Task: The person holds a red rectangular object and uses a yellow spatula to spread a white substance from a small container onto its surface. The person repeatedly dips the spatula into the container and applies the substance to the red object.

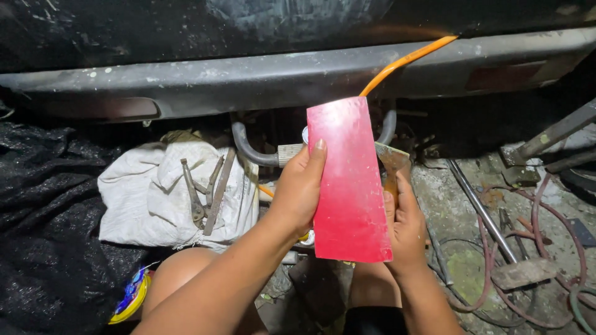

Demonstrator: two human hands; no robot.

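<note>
A flat red rectangular sheet (pixel 347 186) stands upright in front of me, held from both sides. My left hand (pixel 298 189) grips its left edge with the thumb along the front. My right hand (pixel 403 226) is at the sheet's right edge and also holds a putty scraper (pixel 392 162) with a worn metal blade, its handle hidden in the fingers. Behind the sheet's top runs an orange hose (pixel 406 60) toward a dirty vehicle bumper (pixel 298 77).
Pliers and metal tools (pixel 205 189) lie on a white cloth sack (pixel 155 195) at left. Black fabric (pixel 43 217) covers the far left. Metal rods (pixel 481 208), reddish cables (pixel 552 223) and a hammer-like tool (pixel 524 273) clutter the dirty ground at right.
</note>
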